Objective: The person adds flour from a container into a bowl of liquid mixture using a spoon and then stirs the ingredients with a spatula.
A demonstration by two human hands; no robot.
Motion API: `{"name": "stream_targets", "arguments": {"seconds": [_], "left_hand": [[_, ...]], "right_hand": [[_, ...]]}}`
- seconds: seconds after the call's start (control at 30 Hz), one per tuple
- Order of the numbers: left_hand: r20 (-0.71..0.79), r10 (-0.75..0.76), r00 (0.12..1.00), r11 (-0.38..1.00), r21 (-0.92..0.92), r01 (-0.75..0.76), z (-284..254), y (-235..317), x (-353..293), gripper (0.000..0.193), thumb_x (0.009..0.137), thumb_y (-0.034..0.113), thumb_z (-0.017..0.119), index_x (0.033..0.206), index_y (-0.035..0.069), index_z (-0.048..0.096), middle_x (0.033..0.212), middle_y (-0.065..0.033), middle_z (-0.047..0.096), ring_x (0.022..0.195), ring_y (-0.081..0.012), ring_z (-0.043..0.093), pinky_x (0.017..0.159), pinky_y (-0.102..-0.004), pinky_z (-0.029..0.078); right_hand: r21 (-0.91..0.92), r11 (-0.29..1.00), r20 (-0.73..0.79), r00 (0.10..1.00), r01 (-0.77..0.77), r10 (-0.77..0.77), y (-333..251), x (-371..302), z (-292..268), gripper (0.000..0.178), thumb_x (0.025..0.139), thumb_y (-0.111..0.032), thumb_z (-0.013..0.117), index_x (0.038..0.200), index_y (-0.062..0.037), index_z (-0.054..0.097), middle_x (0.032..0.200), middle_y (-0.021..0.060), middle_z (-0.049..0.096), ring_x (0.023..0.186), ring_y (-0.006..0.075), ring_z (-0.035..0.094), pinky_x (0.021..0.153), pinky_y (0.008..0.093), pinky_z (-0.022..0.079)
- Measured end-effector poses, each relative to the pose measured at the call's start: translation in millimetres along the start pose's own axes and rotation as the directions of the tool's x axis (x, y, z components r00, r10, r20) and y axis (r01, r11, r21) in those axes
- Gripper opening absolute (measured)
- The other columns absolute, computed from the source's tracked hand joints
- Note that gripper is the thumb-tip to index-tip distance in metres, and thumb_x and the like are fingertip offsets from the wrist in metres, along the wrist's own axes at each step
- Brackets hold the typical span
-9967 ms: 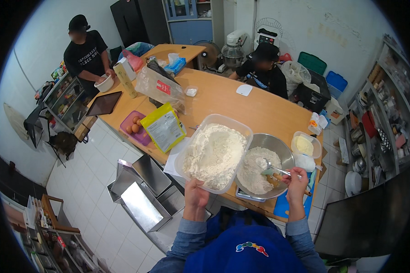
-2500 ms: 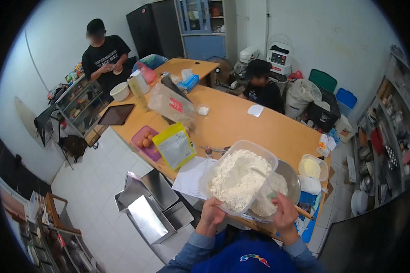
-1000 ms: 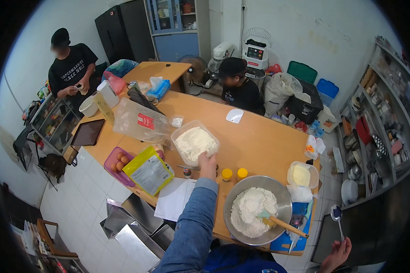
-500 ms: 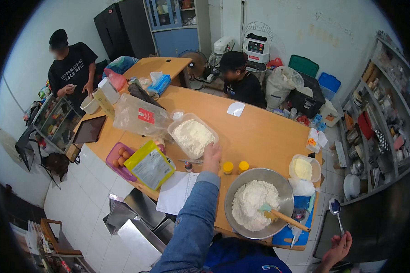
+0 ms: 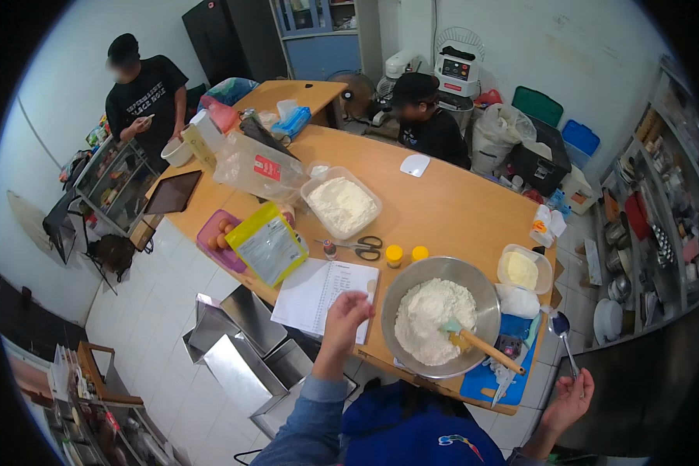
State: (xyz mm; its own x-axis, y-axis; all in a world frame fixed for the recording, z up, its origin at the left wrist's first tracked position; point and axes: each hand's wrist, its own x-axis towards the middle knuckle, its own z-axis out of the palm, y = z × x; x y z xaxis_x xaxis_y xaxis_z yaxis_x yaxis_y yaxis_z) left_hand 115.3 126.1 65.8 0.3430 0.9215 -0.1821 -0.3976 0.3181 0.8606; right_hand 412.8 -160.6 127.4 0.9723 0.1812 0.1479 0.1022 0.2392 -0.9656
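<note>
Pinching one metal spoon [image 5: 568,347] by its handle, right of the steel bowl [image 5: 485,299]: right hand [image 5: 571,398]. Left hand [image 5: 347,314]: near notebook [image 5: 299,295], fingers curled — closure unclear. Step, seemingly: white powder [image 5: 429,311] portioned, unmixed — stirring would call for gripping the spatula [image 5: 489,351].

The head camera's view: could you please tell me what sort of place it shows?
Probably a small baking workroom: a steel bowl holds white, flour-like powder, box-shaped metal pans sit beside the table, and a stand mixer is partly visible near the far wall.
</note>
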Motion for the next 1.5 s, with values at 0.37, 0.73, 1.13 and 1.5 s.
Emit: {"name": "stream_targets", "arguments": {"seconds": [0.37,0.73,1.13,1.5], "left_hand": [[0.208,-0.512,0.833,0.082,0.978,-0.194,-2,-104,-109,0.053,0.071,0.012,0.053,0.121,0.003,0.036,0.088,-0.0243,0.059,0.083,-0.0385,0.057,0.072,-0.0450,0.046],[0.390,-0.549,0.740,0.054,0.899,-0.434,49,-155,-103,0.061,0.081,0.010,0.039,0.137,0.007,0.015,0.085,-0.0213,0.060,0.074,-0.0344,0.061,0.061,-0.0424,0.049],[0.541,-0.293,0.788,-0.131,0.794,-0.594,41,-193,-103,0.055,0.081,0.011,0.042,0.130,-0.005,0.024,0.074,-0.0180,0.061,0.064,-0.0316,0.061,0.052,-0.0425,0.049],[0.322,-0.471,0.821,-0.121,0.898,-0.422,53,-199,-87,0.046,0.082,0.016,0.044,0.124,0.006,0.031,0.091,-0.0168,0.062,0.081,-0.0325,0.062,0.066,-0.0436,0.049]], "right_hand": [[0.164,0.986,0.199,0.979,0.013,-0.046,5,11,32,0.016,0.088,-0.010,0.049,0.101,-0.0006,0.049,0.082,0.0056,0.055,0.063,0.0106,0.056,0.055,0.0208,0.049],[0.191,0.982,0.189,0.982,-0.019,-0.018,2,5,25,0.015,0.088,-0.009,0.048,0.099,0.0012,0.049,0.078,0.0098,0.057,0.060,0.0116,0.056,0.053,0.0231,0.048],[0.230,0.973,0.174,0.985,-0.027,-0.014,0,-2,16,0.014,0.088,-0.008,0.048,0.099,0.0011,0.049,0.076,0.0088,0.056,0.059,0.0122,0.057,0.052,0.0234,0.049],[0.238,0.971,0.214,0.976,-0.022,-0.031,-1,-4,15,0.014,0.088,-0.008,0.047,0.099,0.0009,0.049,0.075,0.0082,0.056,0.058,0.0120,0.057,0.052,0.0235,0.048]]}}
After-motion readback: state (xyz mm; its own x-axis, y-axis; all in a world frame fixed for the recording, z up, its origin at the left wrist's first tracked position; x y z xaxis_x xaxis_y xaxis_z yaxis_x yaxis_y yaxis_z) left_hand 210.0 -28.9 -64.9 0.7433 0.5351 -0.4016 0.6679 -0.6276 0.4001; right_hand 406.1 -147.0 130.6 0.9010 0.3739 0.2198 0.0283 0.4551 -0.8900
